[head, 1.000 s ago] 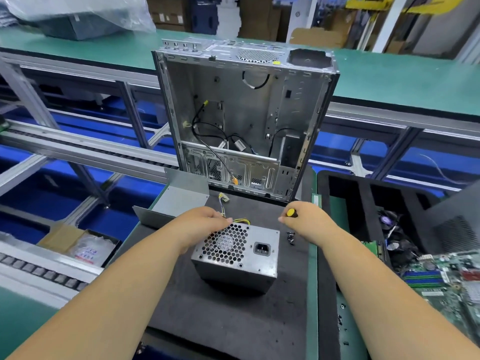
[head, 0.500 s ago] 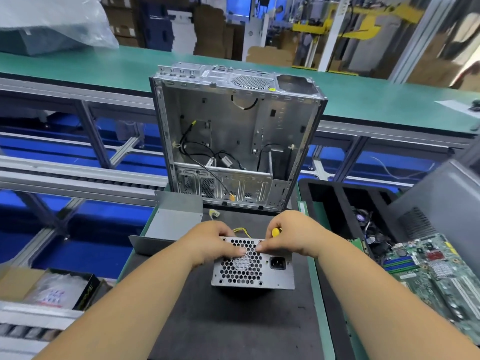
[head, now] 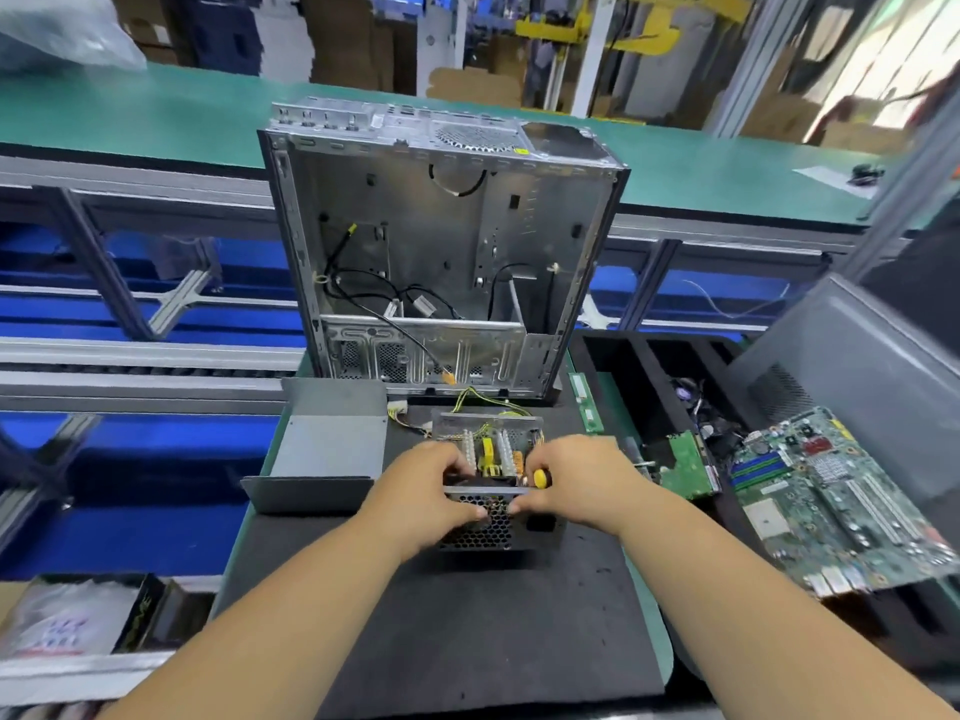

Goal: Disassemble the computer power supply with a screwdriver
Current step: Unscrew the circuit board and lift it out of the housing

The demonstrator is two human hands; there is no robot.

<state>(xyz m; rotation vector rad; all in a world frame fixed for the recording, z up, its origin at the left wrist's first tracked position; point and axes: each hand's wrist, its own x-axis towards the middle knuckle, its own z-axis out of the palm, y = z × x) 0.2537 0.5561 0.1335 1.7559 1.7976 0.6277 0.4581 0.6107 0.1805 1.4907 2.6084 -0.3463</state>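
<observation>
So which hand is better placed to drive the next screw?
Right. The right hand already grips the yellow-handled screwdriver at the power supply, while the left hand steadies its casing.

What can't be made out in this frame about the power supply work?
- Head view: screwdriver tip and shaft, hidden by the right hand.
- Power supply screws: too small, covered by the left hand.
- Motherboard markings: blurred.
</observation>
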